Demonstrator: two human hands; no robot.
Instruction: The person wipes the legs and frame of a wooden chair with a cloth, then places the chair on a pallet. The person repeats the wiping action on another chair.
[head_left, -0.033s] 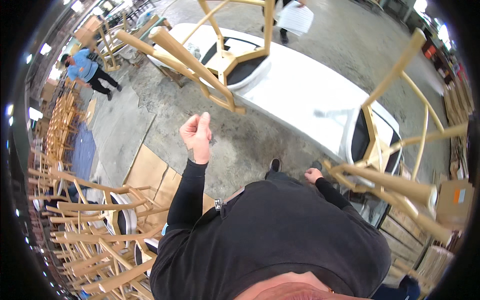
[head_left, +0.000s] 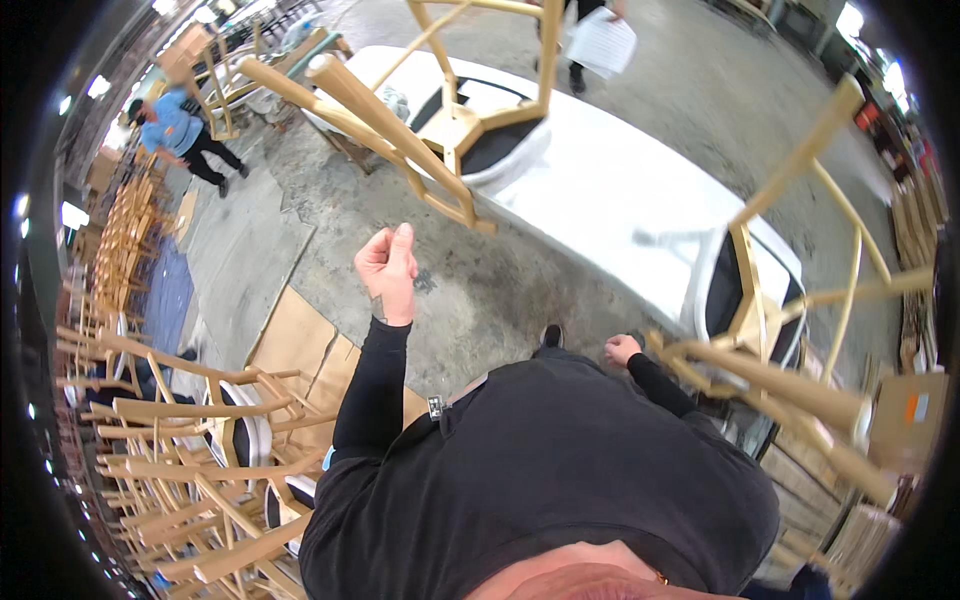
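Along the far left edge, stacked wooden chairs (head_left: 190, 470) crowd the floor, their pale frames tangled together, with flattened cardboard sheets (head_left: 300, 345) lying on the concrete just beside them. Up in the top left corner, a person in a blue top (head_left: 175, 130) stands well apart from the wearer, near more chair frames.

Moving toward the middle, the left hand (head_left: 388, 272) is raised in front of the body on a black-sleeved arm. Its fingers are curled in loosely toward the palm and it holds nothing; bare concrete lies below it. Above it, an upturned wooden chair (head_left: 440, 120) rests on a long white table (head_left: 620, 200), its legs sticking out toward the camera.

To the right of centre, the right hand (head_left: 622, 350) is low beside the body, its fingers closed around the end of a leg of a second wooden chair (head_left: 780, 330). That chair lies tipped over at the near right end of the white table, its legs reaching down toward the lower right. At the top, another person carries a white sheet (head_left: 600, 42). Cardboard boxes (head_left: 905, 420) sit at the far right edge.
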